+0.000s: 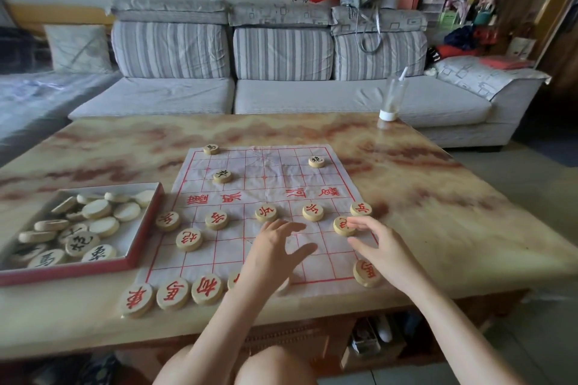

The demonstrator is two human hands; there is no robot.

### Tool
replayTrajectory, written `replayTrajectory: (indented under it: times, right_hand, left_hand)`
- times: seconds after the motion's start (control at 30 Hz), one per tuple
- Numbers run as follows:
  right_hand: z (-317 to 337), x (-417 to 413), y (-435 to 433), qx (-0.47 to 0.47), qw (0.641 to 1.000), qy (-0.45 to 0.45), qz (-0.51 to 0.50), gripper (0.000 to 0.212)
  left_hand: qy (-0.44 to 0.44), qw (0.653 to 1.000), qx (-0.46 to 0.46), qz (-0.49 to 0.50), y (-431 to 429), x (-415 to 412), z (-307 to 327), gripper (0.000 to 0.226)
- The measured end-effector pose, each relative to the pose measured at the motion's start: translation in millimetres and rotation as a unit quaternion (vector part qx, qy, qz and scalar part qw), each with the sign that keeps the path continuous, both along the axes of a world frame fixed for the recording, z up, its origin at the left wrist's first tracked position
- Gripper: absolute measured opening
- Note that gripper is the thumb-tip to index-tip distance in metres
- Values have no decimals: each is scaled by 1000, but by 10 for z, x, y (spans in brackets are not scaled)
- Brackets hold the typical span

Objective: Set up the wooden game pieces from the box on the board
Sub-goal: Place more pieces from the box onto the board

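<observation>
Five flat pieces (266, 212), crosswise row

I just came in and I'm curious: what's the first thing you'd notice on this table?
The white cloth board with red lines lies in the middle of the table, dotted with round wooden pieces bearing red or black characters. The left hand hovers over its near half, while the right hand has its fingers touching one red-lettered piece. To the left, a red-rimmed box holds a heap of pieces.
</observation>
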State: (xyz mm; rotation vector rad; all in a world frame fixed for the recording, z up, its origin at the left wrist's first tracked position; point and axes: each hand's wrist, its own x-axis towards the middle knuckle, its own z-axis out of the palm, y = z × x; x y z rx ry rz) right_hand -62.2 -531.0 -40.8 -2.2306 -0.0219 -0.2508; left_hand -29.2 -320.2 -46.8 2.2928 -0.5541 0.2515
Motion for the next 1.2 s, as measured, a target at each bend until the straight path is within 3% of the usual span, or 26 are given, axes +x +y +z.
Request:
replayTrajectory:
  times: [0.37, 0.63, 0.93, 1.2]
  right_hand:
    - [81, 318, 1080, -20, 992, 18, 121, 35]
    - [160, 592, 2048, -33, 976, 15, 216, 37]
    - [187, 836, 2832, -52, 959, 23, 276, 33]
    - [176, 1039, 3530, -170, 935, 27, 311, 35]
  left_hand:
    - [30, 984, -61, 167, 1572, 52, 129, 25]
    - [11, 960, -10, 279, 2546, 15, 50, 29]
    - [6, 948, 25, 316, 2974, 105, -46, 33]
    - [77, 951, 64, 291, 3165, 424, -68, 45]
